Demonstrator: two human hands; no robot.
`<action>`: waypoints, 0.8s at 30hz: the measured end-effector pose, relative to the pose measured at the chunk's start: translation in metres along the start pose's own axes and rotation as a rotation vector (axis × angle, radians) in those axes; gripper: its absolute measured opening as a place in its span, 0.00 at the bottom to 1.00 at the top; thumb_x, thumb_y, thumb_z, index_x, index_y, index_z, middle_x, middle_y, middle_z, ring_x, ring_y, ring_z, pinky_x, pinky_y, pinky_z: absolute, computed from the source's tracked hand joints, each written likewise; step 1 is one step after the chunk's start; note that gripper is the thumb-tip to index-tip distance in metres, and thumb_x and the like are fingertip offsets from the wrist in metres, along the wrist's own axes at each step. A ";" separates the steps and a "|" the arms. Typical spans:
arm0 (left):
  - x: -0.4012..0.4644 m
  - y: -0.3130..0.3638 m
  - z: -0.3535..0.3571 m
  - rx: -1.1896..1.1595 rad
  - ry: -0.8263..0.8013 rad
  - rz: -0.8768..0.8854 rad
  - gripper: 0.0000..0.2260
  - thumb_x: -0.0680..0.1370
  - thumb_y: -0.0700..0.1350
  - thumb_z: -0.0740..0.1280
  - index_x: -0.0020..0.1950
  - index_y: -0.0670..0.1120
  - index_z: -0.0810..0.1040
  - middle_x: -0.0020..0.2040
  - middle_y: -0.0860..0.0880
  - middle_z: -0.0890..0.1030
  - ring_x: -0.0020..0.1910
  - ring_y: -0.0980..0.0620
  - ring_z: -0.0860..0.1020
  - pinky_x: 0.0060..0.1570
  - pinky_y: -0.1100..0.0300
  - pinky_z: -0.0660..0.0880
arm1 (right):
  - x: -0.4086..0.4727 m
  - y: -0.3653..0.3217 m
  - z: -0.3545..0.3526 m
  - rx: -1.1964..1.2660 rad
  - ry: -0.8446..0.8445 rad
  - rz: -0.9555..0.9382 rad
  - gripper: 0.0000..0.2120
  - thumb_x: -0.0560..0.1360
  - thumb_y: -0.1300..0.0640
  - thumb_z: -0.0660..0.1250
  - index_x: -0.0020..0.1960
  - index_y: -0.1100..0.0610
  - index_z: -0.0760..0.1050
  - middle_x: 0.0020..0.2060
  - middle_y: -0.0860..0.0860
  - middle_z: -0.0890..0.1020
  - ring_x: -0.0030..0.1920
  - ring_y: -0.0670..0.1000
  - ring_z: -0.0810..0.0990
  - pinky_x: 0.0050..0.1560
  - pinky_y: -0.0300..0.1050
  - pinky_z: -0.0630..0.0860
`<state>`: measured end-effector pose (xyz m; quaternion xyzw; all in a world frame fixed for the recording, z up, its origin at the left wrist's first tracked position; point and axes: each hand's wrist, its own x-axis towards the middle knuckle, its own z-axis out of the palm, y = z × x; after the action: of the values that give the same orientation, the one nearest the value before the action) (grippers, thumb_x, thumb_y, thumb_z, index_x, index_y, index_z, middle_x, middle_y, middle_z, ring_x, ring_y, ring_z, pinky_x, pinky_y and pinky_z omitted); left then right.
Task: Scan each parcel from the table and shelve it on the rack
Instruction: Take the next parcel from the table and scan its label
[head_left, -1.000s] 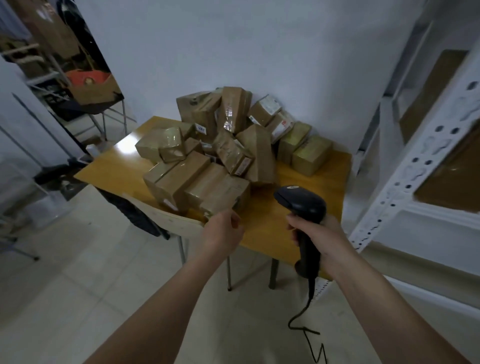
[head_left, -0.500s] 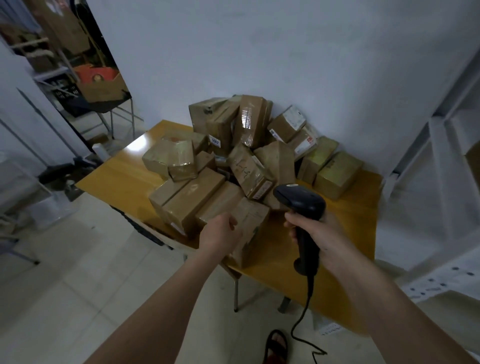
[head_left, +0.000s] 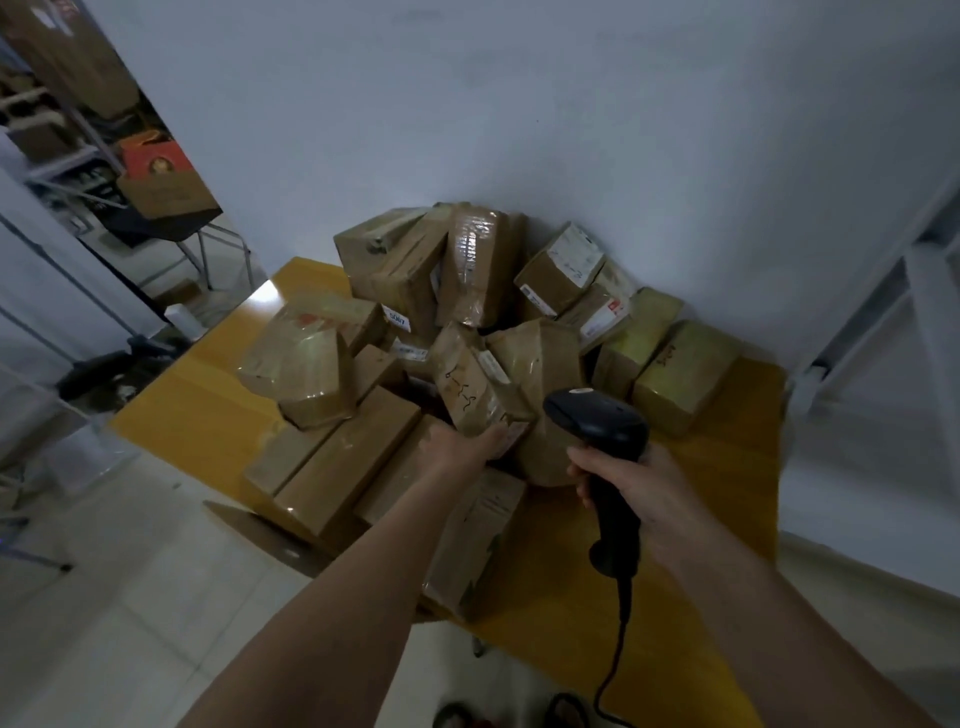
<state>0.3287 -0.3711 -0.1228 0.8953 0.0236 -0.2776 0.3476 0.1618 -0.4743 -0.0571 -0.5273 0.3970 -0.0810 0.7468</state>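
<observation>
A heap of brown taped parcels (head_left: 467, 332) is piled on the yellow counter (head_left: 197, 405), against the white wall. The left hand (head_left: 462, 447) is reached into the middle of the heap and is laid against the lower end of a tilted parcel with handwritten marks (head_left: 470, 389); its fingers are seen touching that parcel's lower edge, but whether they are curled round it cannot be told, since the fingertips are hidden beneath the box. A long parcel (head_left: 470, 540) lies just below the left wrist at the near edge of the counter, and two flat parcels (head_left: 332, 467) are stacked side by side to its left. The right hand (head_left: 631, 486) is closed in a grip round the handle of a black barcode scanner (head_left: 597, 423), which is held upright just to the right of the marked parcel, its head turned toward the heap; a black cable (head_left: 613, 660) hangs from the handle. Two greenish parcels (head_left: 670, 364) are set side by side at the far right of the counter, near the white rack upright (head_left: 883, 291). No container is seen among the things.
</observation>
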 end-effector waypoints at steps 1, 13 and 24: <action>0.006 0.005 0.004 -0.033 0.007 -0.026 0.47 0.67 0.65 0.74 0.75 0.42 0.59 0.72 0.42 0.66 0.69 0.42 0.68 0.63 0.46 0.73 | 0.003 0.000 -0.003 0.007 0.011 0.008 0.07 0.71 0.62 0.73 0.48 0.62 0.80 0.34 0.54 0.83 0.33 0.50 0.81 0.38 0.42 0.78; 0.048 0.019 0.012 -0.454 -0.089 -0.175 0.48 0.62 0.56 0.80 0.73 0.44 0.59 0.64 0.41 0.73 0.57 0.42 0.76 0.53 0.48 0.77 | 0.022 0.006 -0.006 0.053 0.140 0.041 0.07 0.71 0.63 0.73 0.47 0.63 0.80 0.33 0.55 0.83 0.32 0.51 0.80 0.38 0.45 0.77; 0.043 -0.039 -0.073 -0.642 -0.633 -0.055 0.23 0.72 0.45 0.71 0.66 0.41 0.74 0.58 0.39 0.79 0.52 0.44 0.80 0.48 0.52 0.77 | 0.019 -0.006 0.037 0.076 0.104 -0.012 0.06 0.71 0.64 0.73 0.47 0.61 0.79 0.35 0.56 0.82 0.35 0.54 0.79 0.41 0.49 0.76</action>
<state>0.3914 -0.3020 -0.1244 0.6122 0.0248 -0.5256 0.5902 0.2017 -0.4605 -0.0569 -0.4961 0.4288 -0.1276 0.7441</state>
